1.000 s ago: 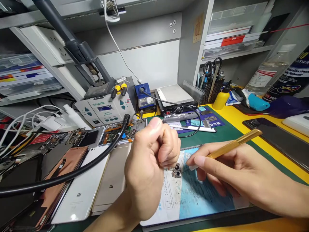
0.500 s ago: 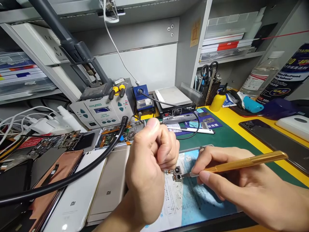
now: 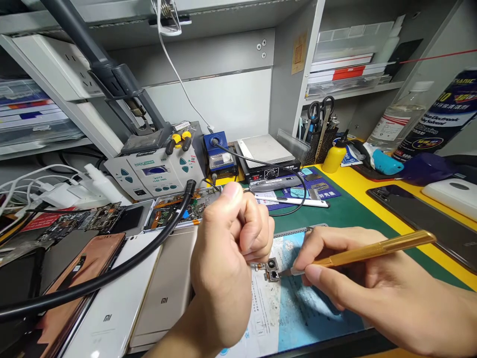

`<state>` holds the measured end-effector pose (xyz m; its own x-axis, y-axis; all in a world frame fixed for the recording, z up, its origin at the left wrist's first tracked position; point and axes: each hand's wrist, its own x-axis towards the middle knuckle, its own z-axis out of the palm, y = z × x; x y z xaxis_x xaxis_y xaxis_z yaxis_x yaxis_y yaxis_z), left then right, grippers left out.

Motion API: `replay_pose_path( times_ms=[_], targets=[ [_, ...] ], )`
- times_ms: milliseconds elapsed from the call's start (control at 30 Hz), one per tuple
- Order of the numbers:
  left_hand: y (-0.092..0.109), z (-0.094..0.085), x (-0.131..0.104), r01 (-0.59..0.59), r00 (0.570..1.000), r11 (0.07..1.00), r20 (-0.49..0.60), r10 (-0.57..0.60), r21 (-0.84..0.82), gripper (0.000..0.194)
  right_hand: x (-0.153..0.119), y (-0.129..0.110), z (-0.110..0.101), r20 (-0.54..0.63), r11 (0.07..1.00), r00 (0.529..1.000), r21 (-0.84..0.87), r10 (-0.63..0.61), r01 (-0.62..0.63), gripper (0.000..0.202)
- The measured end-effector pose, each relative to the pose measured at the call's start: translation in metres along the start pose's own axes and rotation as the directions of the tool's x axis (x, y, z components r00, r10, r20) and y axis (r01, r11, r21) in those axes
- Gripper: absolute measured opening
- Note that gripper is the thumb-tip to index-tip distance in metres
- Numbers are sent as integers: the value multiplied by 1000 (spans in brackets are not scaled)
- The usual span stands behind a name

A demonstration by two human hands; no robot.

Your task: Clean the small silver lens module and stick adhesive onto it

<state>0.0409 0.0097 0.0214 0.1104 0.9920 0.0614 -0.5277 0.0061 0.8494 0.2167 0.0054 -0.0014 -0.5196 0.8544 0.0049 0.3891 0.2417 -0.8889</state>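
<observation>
Gold-handled tool (image 3: 372, 250) lies clamped in right hand (image 3: 357, 278) fingers, long axis three to nine o'clock, tip pointing at camera module (image 3: 273, 269); left hand (image 3: 227, 253) fingers curl together above it.

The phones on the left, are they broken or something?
Some look taken apart. Behind the white phone and the gold phone, an opened phone shows its bare insides, and a loose circuit board lies beside it. The left hand holds a small camera module detached from any phone; the right hand touches it with a gold tool.
</observation>
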Motion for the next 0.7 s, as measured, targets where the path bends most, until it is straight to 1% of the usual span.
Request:
replay_pose_path(
  times_ms=[333, 567, 700],
  targets=[
    [-1, 0, -1, -45, 999, 999, -7, 45, 29, 56, 0, 6, 1, 52, 983, 994, 153, 94, -101, 26],
    [-1, -1, 1, -37, 999, 999, -8, 37, 17, 56, 0, 5, 0, 48, 982, 992, 145, 119, -125, 29],
    [-1, -1, 0, -32, 999, 999, -10, 32, 13, 55, 1, 3, 0, 45, 973, 986, 164, 160, -165, 31]
  ],
)
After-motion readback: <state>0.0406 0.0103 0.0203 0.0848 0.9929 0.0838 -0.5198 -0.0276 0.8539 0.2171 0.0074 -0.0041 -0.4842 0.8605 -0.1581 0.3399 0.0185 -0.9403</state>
